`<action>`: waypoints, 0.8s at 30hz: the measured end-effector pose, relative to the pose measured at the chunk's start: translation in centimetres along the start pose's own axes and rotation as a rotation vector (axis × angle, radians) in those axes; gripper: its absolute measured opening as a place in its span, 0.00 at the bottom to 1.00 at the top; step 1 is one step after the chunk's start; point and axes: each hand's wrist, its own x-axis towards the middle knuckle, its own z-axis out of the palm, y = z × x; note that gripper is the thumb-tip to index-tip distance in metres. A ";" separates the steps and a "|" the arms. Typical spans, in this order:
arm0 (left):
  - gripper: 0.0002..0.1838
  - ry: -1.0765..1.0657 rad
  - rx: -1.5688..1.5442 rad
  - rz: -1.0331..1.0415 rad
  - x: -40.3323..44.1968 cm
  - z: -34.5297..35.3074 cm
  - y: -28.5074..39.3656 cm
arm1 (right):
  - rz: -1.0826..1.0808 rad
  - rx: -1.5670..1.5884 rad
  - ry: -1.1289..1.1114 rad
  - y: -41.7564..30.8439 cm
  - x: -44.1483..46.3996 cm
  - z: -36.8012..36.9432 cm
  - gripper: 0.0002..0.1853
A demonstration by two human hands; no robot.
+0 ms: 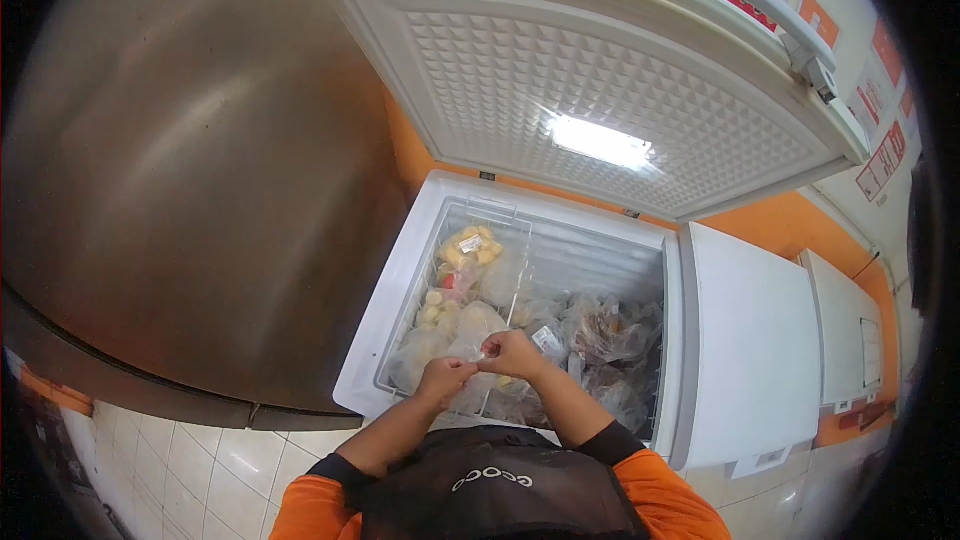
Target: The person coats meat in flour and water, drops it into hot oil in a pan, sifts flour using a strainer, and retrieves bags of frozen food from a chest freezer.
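Note:
My left hand point(447, 381) and my right hand point(514, 356) meet over the open chest freezer point(400, 285), fingers closed in a pinch. Between them is the gathered top of a clear plastic bag point(478, 324), its pale contents too indistinct to name. The bag is at the wire basket point(525, 258) on the freezer's left side; whether it rests on other bags I cannot tell. Also in the basket are a bag of yellow pieces point(470, 243) with a white label and a bag of pale round pieces point(437, 312).
The freezer lid point(600, 80) stands raised behind the opening. Bags of dark frozen food point(605, 330) lie deeper on the right. A large brown metal cabinet point(200, 190) is at the left; a white closed lid point(750, 340) adjoins on the right. Tiled floor point(225, 465) shows below.

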 end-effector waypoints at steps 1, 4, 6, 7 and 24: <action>0.14 0.083 0.100 0.178 0.0 0.5 0.1 | -0.004 -0.016 -0.021 0.3 0.1 -0.2 0.16; 0.10 0.215 0.472 0.703 -0.1 1.2 0.4 | -0.038 -0.072 -0.090 0.8 0.1 -0.6 0.16; 0.08 0.131 0.814 1.045 0.1 1.1 1.1 | -0.088 -0.128 -0.138 0.4 0.0 -1.2 0.14; 0.09 0.129 0.853 1.058 0.3 1.2 0.8 | -0.107 -0.166 -0.140 1.0 0.2 -0.8 0.13; 0.10 0.271 0.908 1.158 2.6 -1.1 1.6 | 0.067 0.518 0.099 3.9 2.4 2.1 0.09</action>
